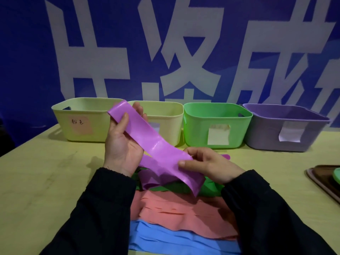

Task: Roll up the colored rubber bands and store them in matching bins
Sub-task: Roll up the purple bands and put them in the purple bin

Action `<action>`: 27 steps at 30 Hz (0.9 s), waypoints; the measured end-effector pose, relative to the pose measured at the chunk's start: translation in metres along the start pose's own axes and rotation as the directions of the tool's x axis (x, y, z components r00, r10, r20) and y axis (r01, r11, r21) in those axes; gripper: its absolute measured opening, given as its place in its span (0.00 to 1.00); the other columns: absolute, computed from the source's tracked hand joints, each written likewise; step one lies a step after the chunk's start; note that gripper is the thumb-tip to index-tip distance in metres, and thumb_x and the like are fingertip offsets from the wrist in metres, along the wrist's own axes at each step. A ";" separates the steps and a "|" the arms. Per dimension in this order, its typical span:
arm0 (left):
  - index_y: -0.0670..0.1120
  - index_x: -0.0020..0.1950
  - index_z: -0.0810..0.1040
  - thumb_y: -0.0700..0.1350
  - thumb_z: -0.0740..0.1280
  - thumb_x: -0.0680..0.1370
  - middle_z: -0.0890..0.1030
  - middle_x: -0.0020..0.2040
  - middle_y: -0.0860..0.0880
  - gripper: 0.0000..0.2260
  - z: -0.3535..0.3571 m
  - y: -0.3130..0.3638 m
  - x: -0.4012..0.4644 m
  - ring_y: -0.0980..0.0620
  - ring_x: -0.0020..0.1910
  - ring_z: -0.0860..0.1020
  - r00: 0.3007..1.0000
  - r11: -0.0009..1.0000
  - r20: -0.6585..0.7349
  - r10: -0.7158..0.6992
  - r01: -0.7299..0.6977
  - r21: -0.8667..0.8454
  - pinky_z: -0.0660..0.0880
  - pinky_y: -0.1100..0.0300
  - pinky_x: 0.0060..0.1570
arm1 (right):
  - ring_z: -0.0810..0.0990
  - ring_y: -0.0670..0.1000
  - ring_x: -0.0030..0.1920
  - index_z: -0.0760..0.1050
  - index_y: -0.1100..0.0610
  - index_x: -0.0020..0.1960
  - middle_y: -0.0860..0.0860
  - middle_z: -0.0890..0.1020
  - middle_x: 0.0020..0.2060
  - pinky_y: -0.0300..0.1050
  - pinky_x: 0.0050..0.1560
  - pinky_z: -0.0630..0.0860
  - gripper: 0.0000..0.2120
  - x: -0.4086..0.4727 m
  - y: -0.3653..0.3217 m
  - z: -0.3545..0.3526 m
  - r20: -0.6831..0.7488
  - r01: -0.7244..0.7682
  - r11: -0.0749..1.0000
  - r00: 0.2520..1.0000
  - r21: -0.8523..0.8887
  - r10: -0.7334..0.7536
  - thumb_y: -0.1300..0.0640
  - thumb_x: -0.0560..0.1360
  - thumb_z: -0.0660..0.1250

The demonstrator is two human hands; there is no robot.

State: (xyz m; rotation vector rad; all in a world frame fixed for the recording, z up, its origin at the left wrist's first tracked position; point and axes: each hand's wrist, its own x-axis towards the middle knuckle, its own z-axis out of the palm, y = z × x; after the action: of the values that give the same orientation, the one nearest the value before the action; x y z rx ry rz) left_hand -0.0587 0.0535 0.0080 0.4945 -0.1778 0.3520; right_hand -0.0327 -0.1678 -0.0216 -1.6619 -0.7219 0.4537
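A wide purple rubber band (147, 142) stretches flat between my hands above the table. My left hand (121, 144) grips its far end, thumb on top and fingers behind. My right hand (207, 162) pinches its near end, which folds down over the pile. Below lie more purple bands (152, 179), green bands (209, 186), pink bands (180, 214) and blue bands (176, 242). Along the back stand two yellow bins (82, 105) (165, 107), a green bin (217, 111) and a purple bin (287, 115), each with a paper label.
A brown tray (323, 181) with a green thing on it sits at the right edge of the yellow-green table (46, 181). A blue banner with large white characters (184, 52) hangs behind the bins.
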 end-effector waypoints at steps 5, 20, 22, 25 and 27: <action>0.48 0.79 0.65 0.45 0.63 0.84 0.83 0.59 0.47 0.23 -0.002 -0.009 0.004 0.48 0.58 0.82 0.999 0.999 -0.038 -0.015 0.016 0.038 0.77 0.52 0.62 | 0.77 0.47 0.38 0.78 0.59 0.47 0.51 0.80 0.38 0.40 0.39 0.74 0.12 0.002 0.005 -0.001 0.009 -0.009 0.993 1.000 -0.119 0.010 0.58 0.69 0.79; 0.46 0.66 0.76 0.49 0.63 0.84 0.83 0.50 0.47 0.13 0.000 -0.020 0.000 0.51 0.45 0.82 0.995 0.996 -0.099 0.023 -0.014 0.090 0.80 0.58 0.43 | 0.79 0.44 0.41 0.83 0.51 0.53 0.47 0.85 0.43 0.45 0.45 0.77 0.06 -0.004 0.008 -0.011 -0.119 -0.062 0.917 0.993 -0.394 0.016 0.54 0.81 0.67; 0.46 0.69 0.75 0.48 0.62 0.84 0.82 0.46 0.48 0.14 0.003 -0.024 -0.004 0.54 0.38 0.78 0.998 0.978 -0.060 0.018 -0.005 0.208 0.79 0.61 0.37 | 0.81 0.43 0.42 0.83 0.50 0.53 0.46 0.85 0.42 0.44 0.47 0.78 0.05 -0.002 0.005 -0.013 -0.292 0.017 0.866 0.938 -0.499 -0.187 0.52 0.78 0.70; 0.43 0.66 0.76 0.46 0.60 0.85 0.81 0.40 0.49 0.13 0.012 -0.040 -0.017 0.56 0.30 0.72 0.999 0.906 0.008 -0.048 0.040 0.421 0.73 0.64 0.30 | 0.82 0.46 0.43 0.83 0.51 0.51 0.46 0.85 0.41 0.43 0.46 0.78 0.03 -0.003 -0.004 -0.015 -0.437 0.194 0.865 0.799 -0.463 -0.413 0.55 0.78 0.70; 0.42 0.64 0.78 0.45 0.60 0.85 0.80 0.39 0.48 0.13 0.018 -0.053 -0.027 0.55 0.28 0.70 0.990 0.827 0.071 -0.123 0.063 0.558 0.70 0.64 0.28 | 0.83 0.48 0.45 0.82 0.50 0.52 0.47 0.85 0.43 0.46 0.48 0.79 0.05 -0.002 -0.006 -0.013 -0.475 0.270 0.888 0.767 -0.372 -0.432 0.54 0.78 0.68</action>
State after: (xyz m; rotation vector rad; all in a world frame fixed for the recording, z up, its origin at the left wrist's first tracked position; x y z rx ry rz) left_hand -0.0650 -0.0069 -0.0062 1.1005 -0.1499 0.2783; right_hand -0.0272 -0.1785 -0.0128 -1.7472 -0.6611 -0.4184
